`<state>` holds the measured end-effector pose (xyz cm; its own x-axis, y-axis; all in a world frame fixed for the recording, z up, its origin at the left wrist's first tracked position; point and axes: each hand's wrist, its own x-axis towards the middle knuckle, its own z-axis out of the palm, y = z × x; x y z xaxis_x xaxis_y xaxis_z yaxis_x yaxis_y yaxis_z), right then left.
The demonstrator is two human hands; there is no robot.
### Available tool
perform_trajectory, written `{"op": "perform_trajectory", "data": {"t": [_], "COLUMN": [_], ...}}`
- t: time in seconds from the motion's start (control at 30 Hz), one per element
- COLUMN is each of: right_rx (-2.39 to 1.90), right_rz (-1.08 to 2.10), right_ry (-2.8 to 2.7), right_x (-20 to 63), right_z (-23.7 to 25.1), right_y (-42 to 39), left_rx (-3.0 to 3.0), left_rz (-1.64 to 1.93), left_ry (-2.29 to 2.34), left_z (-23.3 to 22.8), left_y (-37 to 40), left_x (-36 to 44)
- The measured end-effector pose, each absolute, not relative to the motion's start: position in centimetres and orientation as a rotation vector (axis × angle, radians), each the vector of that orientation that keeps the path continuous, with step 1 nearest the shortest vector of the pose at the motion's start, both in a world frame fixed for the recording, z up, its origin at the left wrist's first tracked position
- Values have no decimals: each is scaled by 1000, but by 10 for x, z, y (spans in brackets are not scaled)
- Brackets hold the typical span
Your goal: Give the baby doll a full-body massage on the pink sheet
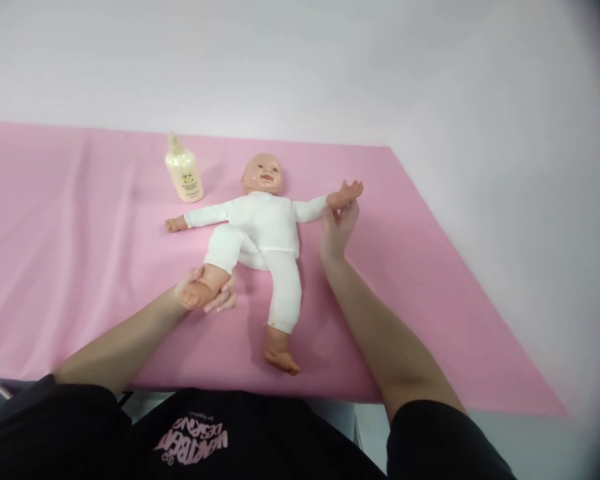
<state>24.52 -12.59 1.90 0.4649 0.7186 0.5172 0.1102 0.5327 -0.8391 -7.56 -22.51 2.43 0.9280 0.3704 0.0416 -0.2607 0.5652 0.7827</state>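
Observation:
A baby doll [270,223] with a white cloth body lies on its back, head away from me. My left hand [225,297] is closed around its lower leg on the left, which is bent and lifted, the foot resting over my palm. On the right, my right hand [341,227] grips the doll's forearm near the wrist; my fingers are partly hidden behind it. The doll's other arm stretches out to the left, and its other leg points toward me.
A pale yellow pump bottle [184,172] stands left of the doll's head. Pink cloth [80,267] covers the table, with folds at the left. Behind the table and to its right is a white wall [300,67].

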Motion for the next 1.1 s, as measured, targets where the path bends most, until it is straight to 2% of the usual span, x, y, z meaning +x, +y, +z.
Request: {"op": "perform_trajectory", "data": {"t": [0.4,0.7,1.1], "right_rx": [-818,-795,-738], "right_rz": [126,-154,-386], "right_ry": [-1973,-2151,-2164], "right_x": [214,216,214], "right_z": [23,22,23], "right_y": [-157,-158,-159], "left_rx": [812,819,836], "left_rz": [615,692,666], "left_ry": [467,591,632], "left_z": [48,29,37], "left_y": [-231,-232,-233], "left_x": [-60,-54,-53]}}
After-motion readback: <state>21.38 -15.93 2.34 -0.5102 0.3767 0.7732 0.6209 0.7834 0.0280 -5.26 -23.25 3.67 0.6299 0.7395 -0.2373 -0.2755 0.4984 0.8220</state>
